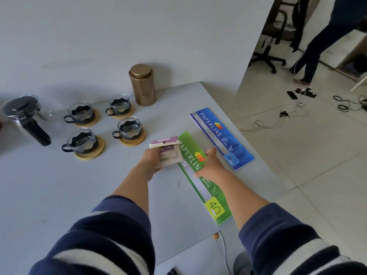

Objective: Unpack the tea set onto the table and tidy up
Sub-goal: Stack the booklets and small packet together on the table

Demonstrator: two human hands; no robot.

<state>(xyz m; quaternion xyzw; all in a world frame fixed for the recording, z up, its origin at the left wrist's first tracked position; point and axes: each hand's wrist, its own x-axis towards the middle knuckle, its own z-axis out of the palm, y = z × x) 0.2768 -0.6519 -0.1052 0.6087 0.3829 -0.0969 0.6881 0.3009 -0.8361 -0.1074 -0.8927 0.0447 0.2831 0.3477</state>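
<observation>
My left hand (151,161) grips a small purple-and-white packet (166,150) while my right hand (208,164) is closed on the green receipt book (200,179), which looks raised over the pale grey surface (59,185), with the blue receipt book (221,136) lying flat just beyond. The tea set stands at the back by the white wall: four glass cups (103,124) on wooden coasters, the glass teapot (24,116) at far left and the bronze canister (142,85) behind. To the right, tiled floor (297,155) carries loose cables (347,104), an office chair (272,38) and another person's legs (315,52)
</observation>
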